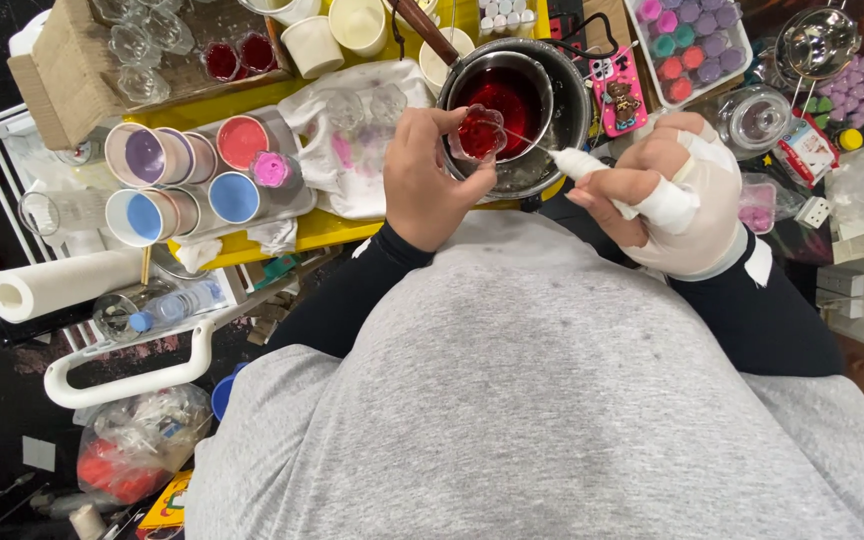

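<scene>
**Small glass cup of red liquid held over the pot**

The small clear glass cup, filled with a deep red liquid, sits pinched between the fingers of the left hand, just above the near rim of the round metal pot. Inside that pot stands a smaller metal pitcher with a wooden handle, holding more of the same red liquid. The left hand is closed around the cup, thumb on one side and fingertips on the other.

The right hand, wearing a thin pale glove with white tape wound round one finger, is closed on a white-wrapped slim tool whose thin tip points toward the cup and ends just beside it.

On the yellow tabletop to the left, a metal tray carries round containers of purple, red, blue and pink colour. A stained white cloth lies between the tray and the pot. Beyond the pot a clear plastic tray holds rows of pink, purple and teal moulded pieces. A roll of white paper towel lies at the left edge, with a plastic water bottle near it.
</scene>
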